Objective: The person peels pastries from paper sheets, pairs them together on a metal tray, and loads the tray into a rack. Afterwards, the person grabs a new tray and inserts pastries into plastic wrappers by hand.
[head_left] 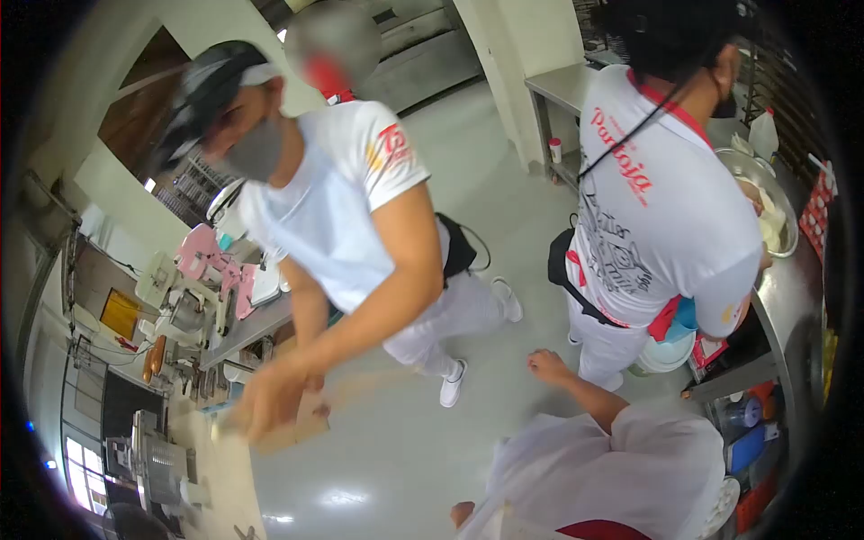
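Observation:
My right hand (549,366) is held out over the grey floor (378,468), its fingers loosely curled, with nothing visible in them. It is nearest to the white trousers of the person on the right, and apart from them. Of my left hand (463,514) only a small part shows beside my white shirt (594,468), low in the view; its fingers cannot be made out. No object shows at either hand.
A masked co-worker (333,207) at left has motion-blurred hands near a tan, flat piece (292,432). Another person (657,207) stands at a metal counter (783,297) with a steel bowl (787,211) of pale mixture. Pink mixers (202,256) stand on the left bench.

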The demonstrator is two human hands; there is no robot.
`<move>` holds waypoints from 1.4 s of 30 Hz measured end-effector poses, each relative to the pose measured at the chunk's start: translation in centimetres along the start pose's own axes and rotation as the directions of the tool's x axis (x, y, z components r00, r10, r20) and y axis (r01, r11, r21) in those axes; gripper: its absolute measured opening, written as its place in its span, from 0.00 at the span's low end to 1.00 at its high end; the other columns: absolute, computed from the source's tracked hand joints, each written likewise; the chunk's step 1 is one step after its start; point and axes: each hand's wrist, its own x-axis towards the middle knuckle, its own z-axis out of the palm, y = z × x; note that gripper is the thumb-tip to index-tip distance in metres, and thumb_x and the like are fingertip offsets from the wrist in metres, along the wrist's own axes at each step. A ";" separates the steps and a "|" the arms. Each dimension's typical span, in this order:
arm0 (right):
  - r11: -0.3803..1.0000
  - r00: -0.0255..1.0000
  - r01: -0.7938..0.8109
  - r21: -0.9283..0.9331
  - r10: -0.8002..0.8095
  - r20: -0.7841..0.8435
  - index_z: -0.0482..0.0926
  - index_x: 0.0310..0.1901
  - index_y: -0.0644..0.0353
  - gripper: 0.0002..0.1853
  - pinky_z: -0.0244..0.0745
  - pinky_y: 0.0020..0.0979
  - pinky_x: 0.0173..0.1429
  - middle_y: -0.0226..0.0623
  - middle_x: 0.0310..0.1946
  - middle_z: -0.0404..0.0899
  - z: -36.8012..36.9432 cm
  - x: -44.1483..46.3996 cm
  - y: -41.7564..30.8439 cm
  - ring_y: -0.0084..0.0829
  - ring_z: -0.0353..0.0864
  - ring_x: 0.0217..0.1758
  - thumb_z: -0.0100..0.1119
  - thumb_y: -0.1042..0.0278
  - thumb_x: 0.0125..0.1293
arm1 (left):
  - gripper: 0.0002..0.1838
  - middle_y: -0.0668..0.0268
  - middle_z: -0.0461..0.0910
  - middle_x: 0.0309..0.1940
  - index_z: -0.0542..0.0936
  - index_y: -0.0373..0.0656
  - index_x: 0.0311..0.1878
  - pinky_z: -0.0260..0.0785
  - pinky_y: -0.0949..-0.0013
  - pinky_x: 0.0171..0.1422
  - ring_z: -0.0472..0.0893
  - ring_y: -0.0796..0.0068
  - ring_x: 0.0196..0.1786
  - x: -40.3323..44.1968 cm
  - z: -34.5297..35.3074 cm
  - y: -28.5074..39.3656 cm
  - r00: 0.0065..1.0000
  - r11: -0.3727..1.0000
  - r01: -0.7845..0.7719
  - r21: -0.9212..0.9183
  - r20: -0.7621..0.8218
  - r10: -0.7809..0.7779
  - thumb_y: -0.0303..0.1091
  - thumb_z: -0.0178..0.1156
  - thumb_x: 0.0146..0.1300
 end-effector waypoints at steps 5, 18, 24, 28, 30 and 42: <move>0.997 0.929 -0.006 -0.074 -0.022 -0.370 0.80 0.41 0.55 0.11 0.74 0.41 0.46 0.44 0.35 0.79 0.3 11.7 -0.8 0.44 0.79 0.43 0.55 0.71 0.56 | 0.12 0.56 0.83 0.34 0.85 0.47 0.34 0.74 0.59 0.45 0.82 0.56 0.39 6.4 -2.5 3.8 1.000 1.000 -0.005 0.015 0.004 0.005 0.40 0.59 0.49; -0.596 0.950 0.307 0.742 0.238 -0.202 0.65 0.64 0.58 0.39 0.56 0.37 0.66 0.38 0.62 0.67 -10.0 35.6 -9.3 0.34 0.62 0.66 0.28 0.32 0.68 | 0.13 0.54 0.82 0.36 0.84 0.45 0.37 0.73 0.59 0.47 0.82 0.55 0.40 23.6 -8.5 17.4 0.956 0.961 -0.274 -0.046 0.097 0.277 0.40 0.59 0.51; -0.618 0.964 0.266 0.740 0.194 -0.184 0.66 0.64 0.58 0.38 0.58 0.39 0.66 0.40 0.60 0.68 -11.3 45.2 -8.7 0.35 0.63 0.65 0.27 0.33 0.69 | 0.14 0.53 0.82 0.37 0.84 0.44 0.38 0.73 0.59 0.48 0.81 0.55 0.41 29.9 -6.6 26.3 0.934 0.945 -0.317 -0.081 0.145 0.326 0.39 0.58 0.52; -0.533 0.988 0.149 0.833 0.121 -0.100 0.67 0.64 0.56 0.39 0.58 0.37 0.65 0.40 0.59 0.70 -12.0 53.7 -1.7 0.36 0.67 0.62 0.25 0.32 0.68 | 0.14 0.53 0.82 0.38 0.83 0.43 0.39 0.73 0.59 0.49 0.81 0.55 0.42 36.3 -4.4 34.6 0.903 0.923 -0.379 -0.072 0.191 0.386 0.39 0.58 0.52; -0.230 0.976 0.114 0.966 0.208 -0.065 0.71 0.60 0.56 0.36 0.64 0.35 0.58 0.39 0.52 0.76 -14.7 56.6 1.7 0.33 0.73 0.53 0.31 0.33 0.68 | 0.15 0.53 0.82 0.38 0.83 0.43 0.40 0.72 0.59 0.49 0.81 0.54 0.42 39.7 -3.2 39.1 0.869 0.900 -0.432 -0.058 0.240 0.432 0.39 0.58 0.52; 0.531 0.218 0.483 0.696 0.697 -0.683 0.80 0.41 0.55 0.13 0.68 0.28 0.34 0.30 0.32 0.81 -44.2 54.4 28.0 0.22 0.76 0.31 0.52 0.57 0.62 | 0.16 0.51 0.81 0.40 0.82 0.40 0.43 0.71 0.59 0.51 0.81 0.54 0.44 57.0 5.8 71.2 0.446 0.530 -0.847 -0.041 0.489 0.749 0.39 0.58 0.54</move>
